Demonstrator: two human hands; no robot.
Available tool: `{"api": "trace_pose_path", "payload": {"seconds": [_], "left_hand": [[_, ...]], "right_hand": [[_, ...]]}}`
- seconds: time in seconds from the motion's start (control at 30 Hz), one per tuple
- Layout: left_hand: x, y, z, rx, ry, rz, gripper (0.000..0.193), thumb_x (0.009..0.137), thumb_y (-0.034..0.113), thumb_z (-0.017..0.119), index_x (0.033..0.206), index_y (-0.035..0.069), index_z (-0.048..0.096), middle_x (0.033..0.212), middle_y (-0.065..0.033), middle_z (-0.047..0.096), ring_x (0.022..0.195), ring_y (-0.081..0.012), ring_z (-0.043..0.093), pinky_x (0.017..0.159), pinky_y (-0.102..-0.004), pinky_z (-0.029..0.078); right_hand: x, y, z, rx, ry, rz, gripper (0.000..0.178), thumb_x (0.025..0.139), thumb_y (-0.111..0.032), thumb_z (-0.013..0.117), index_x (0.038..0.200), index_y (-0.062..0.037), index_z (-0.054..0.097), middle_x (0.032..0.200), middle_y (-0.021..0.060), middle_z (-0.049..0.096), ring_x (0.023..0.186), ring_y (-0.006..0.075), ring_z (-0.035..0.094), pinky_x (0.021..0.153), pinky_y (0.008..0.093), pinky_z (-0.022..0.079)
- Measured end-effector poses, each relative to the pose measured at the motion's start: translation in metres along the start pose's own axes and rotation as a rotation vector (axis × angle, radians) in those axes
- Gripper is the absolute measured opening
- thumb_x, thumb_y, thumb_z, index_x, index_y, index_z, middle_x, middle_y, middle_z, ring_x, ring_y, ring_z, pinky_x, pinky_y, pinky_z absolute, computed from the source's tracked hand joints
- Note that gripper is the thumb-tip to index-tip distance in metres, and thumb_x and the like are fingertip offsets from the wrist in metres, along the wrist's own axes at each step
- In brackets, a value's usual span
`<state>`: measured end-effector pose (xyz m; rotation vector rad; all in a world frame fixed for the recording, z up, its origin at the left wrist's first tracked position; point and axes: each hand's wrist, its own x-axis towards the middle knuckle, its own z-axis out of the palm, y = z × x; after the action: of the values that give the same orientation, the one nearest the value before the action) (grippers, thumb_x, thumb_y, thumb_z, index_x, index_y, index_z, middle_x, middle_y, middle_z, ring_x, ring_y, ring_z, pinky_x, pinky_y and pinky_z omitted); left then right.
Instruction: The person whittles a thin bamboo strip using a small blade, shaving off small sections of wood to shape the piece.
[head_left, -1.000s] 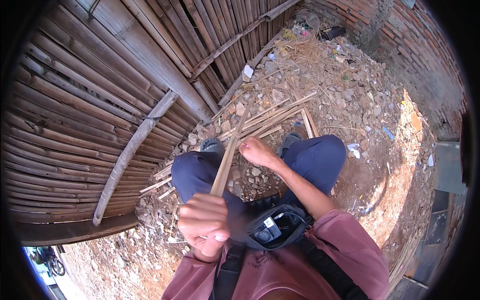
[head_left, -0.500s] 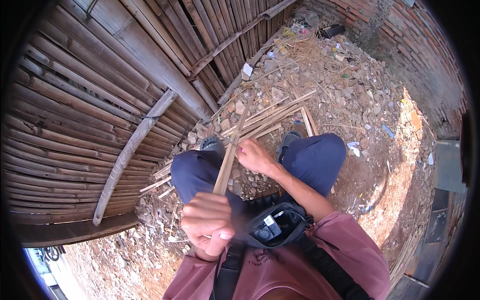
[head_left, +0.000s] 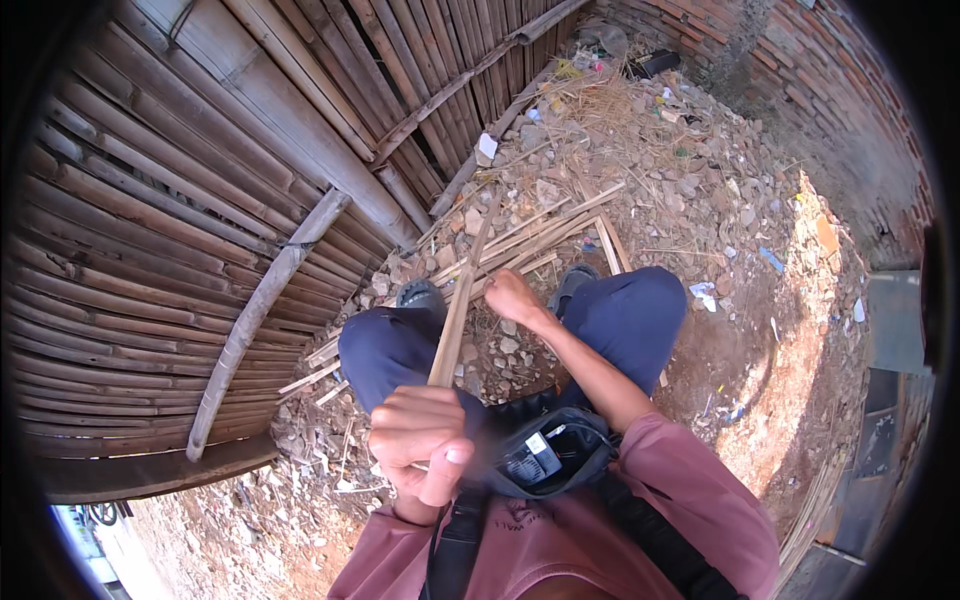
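Observation:
My left hand point(head_left: 420, 445) is closed around the near end of a long, flat bamboo strip point(head_left: 460, 315). The strip slants up and away from my fist, between my knees, its far end over a pile of split bamboo strips point(head_left: 545, 232) on the ground. Just right of the strip's middle, apart from it, is my right hand point(head_left: 511, 298) with its fingers curled closed. What those fingers hold, if anything, is hidden.
A bamboo-slat wall point(head_left: 200, 260) with a curved pole rises on the left. Stony rubble point(head_left: 690, 190) with litter covers the ground, and a brick wall point(head_left: 830, 90) stands at the far right. An open black pouch point(head_left: 545, 455) hangs at my front.
My right hand has moved a little to the right, off the bamboo strip it was against. My left hand keeps its grip, and the strip has hardly moved.

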<state>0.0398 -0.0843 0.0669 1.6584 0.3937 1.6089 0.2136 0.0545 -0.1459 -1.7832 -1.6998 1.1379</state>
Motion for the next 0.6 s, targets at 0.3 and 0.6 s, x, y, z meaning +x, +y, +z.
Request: {"api": "trace_pose_path", "payload": {"seconds": [0.3,0.6], "left_hand": [[0.002,0.007,-0.001,0.07,0.11,-0.038,0.051,0.097,0.014,0.06,0.051,0.003,0.041,0.045,-0.0034,0.041,0.035,-0.0172,0.039,0.044,-0.0323,0.037],[-0.012,-0.005,0.004,0.036,0.46,-0.015,0.053,0.109,0.016,0.049,0.057,0.003,0.047,0.048,-0.0048,0.046,0.04,-0.0196,0.046,0.047,-0.038,0.042]], "right_hand": [[-0.016,-0.012,0.008,0.056,-0.067,-0.118,0.033,0.094,-0.019,0.055,0.089,0.0093,0.071,0.082,0.0368,0.067,0.083,0.048,0.074,0.081,0.0549,0.055],[-0.024,-0.025,0.013,0.113,-0.12,-0.181,0.035,0.093,-0.021,0.055,0.09,0.0115,0.069,0.088,0.0362,0.067,0.086,0.0475,0.073,0.08,0.0543,0.053]]}}
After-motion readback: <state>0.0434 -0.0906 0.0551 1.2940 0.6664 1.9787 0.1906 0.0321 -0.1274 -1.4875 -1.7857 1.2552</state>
